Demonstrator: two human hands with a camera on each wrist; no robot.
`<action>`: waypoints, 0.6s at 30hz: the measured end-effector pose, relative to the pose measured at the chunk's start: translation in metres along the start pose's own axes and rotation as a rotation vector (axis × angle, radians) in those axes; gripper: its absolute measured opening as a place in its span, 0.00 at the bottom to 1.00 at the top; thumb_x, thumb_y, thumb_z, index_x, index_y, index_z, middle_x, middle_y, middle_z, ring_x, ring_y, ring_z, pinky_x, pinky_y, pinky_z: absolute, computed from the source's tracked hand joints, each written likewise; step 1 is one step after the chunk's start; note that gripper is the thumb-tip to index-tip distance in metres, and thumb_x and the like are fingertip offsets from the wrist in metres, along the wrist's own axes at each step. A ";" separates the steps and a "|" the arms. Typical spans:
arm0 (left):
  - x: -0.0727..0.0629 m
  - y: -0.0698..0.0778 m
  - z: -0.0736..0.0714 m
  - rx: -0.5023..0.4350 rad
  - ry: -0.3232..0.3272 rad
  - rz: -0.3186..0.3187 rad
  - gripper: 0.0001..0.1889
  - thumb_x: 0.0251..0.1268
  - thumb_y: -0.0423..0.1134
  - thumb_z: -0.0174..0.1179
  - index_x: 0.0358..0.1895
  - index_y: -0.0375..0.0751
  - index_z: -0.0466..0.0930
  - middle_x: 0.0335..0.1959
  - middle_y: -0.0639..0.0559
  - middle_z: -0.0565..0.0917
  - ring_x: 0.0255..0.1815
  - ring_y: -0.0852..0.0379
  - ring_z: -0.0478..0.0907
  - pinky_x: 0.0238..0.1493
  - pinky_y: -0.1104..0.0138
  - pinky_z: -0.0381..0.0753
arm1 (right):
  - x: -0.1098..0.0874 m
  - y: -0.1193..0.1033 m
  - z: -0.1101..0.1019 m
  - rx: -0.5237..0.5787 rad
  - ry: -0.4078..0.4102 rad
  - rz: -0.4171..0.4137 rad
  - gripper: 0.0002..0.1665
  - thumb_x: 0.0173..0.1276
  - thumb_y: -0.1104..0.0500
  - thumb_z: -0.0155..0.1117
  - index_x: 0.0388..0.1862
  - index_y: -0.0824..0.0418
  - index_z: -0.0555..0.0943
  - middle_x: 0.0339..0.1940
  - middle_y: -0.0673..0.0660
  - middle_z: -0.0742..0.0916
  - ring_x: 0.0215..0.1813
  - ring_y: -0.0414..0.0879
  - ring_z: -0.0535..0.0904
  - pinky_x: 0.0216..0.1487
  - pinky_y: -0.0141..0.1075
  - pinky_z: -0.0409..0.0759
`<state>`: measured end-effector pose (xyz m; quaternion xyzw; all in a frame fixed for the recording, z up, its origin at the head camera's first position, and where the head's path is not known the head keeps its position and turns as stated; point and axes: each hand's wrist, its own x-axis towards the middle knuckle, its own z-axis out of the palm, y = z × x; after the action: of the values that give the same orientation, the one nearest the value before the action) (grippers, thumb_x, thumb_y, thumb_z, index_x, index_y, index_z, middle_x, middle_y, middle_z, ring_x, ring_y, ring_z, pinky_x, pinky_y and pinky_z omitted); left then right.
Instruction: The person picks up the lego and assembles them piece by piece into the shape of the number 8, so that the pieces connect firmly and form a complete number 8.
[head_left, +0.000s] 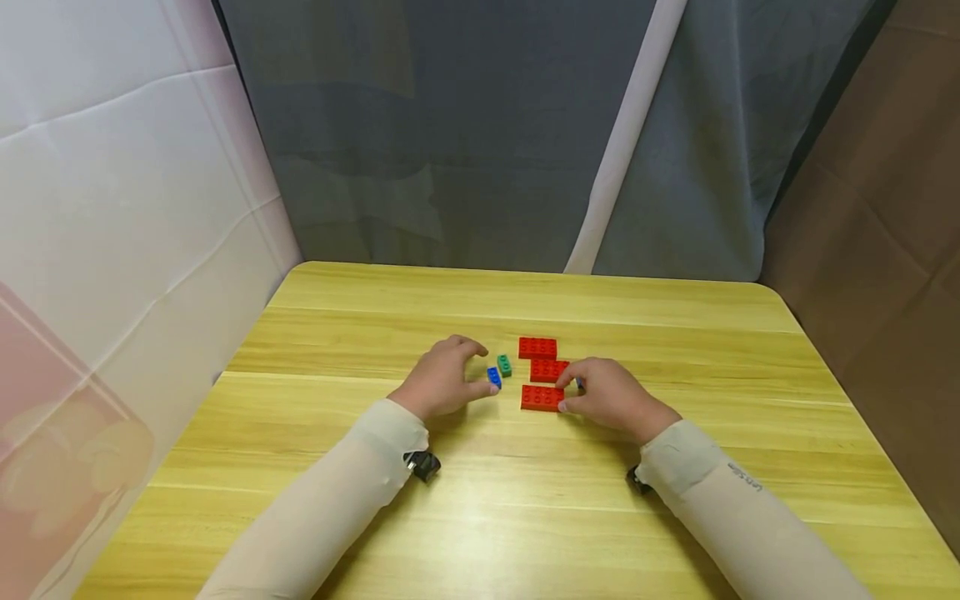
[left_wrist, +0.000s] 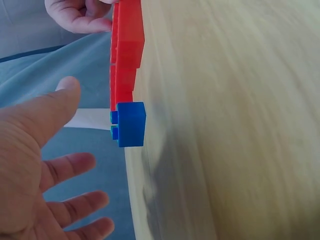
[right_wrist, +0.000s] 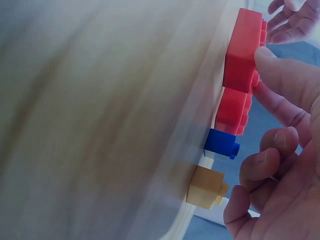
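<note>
Nearest red brick [head_left: 540, 398], studs up on the desk [head_left: 480, 517], before two other red bricks [head_left: 547, 370] [head_left: 537, 347]; thumb and forefinger of the right hand [head_left: 611, 396] pinch its right end. A light, level grip, spare fingers tucked, should spare neighbouring pieces. The left hand [head_left: 442, 379], spread and holding nothing, borders a small blue brick [head_left: 493, 375] and a green brick [head_left: 504, 365]. Near the right hand: second blue brick [right_wrist: 220, 143], tan brick [right_wrist: 204, 187].
</note>
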<state>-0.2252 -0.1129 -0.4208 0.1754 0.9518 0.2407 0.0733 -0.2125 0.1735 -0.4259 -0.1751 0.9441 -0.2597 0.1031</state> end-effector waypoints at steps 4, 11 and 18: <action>0.001 0.002 0.001 0.008 -0.003 0.004 0.34 0.68 0.56 0.72 0.71 0.43 0.77 0.73 0.42 0.74 0.73 0.38 0.72 0.74 0.46 0.71 | -0.001 -0.001 0.000 0.009 -0.007 0.015 0.13 0.66 0.57 0.79 0.48 0.55 0.89 0.26 0.52 0.81 0.30 0.45 0.71 0.38 0.39 0.71; 0.003 0.004 0.002 0.026 0.007 0.023 0.31 0.68 0.54 0.72 0.68 0.42 0.79 0.71 0.41 0.75 0.73 0.37 0.72 0.74 0.46 0.71 | -0.001 -0.004 0.000 0.040 -0.017 0.039 0.13 0.66 0.58 0.79 0.48 0.55 0.89 0.30 0.51 0.82 0.32 0.46 0.73 0.38 0.39 0.72; 0.004 0.005 0.005 0.032 0.010 0.018 0.29 0.68 0.53 0.72 0.66 0.42 0.81 0.71 0.41 0.76 0.72 0.38 0.73 0.74 0.47 0.71 | -0.001 -0.008 0.002 0.066 -0.036 0.028 0.12 0.65 0.59 0.79 0.46 0.54 0.88 0.27 0.52 0.82 0.29 0.45 0.72 0.35 0.38 0.72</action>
<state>-0.2269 -0.1053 -0.4226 0.1840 0.9543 0.2268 0.0637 -0.2091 0.1668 -0.4233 -0.1633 0.9353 -0.2862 0.1294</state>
